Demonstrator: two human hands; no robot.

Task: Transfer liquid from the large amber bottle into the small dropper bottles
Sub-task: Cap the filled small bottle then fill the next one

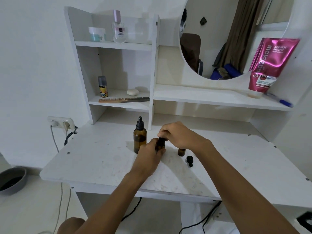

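While our left hand point(148, 156) grips a small dropper bottle point(161, 146) on the desk point(101, 157) and our right hand point(179, 136) pinches its black cap point(161, 140), we judge ourselves early on; whether we are unscrewing or closing it, we cannot tell. Just to the right stands a second small bottle point(181, 152), uncapped, with its dropper point(189, 161) lying beside it. The large amber bottle point(140, 141) waits just to the left, upright and still capped.

A home bedroom: white vanity desk point(104, 159) with round mirror point(236, 39), comb point(124, 99), perfume bottle point(118, 28).

Large amber bottle point(140, 140) upright, capped — small dropper bottles point(181, 152) just beside.
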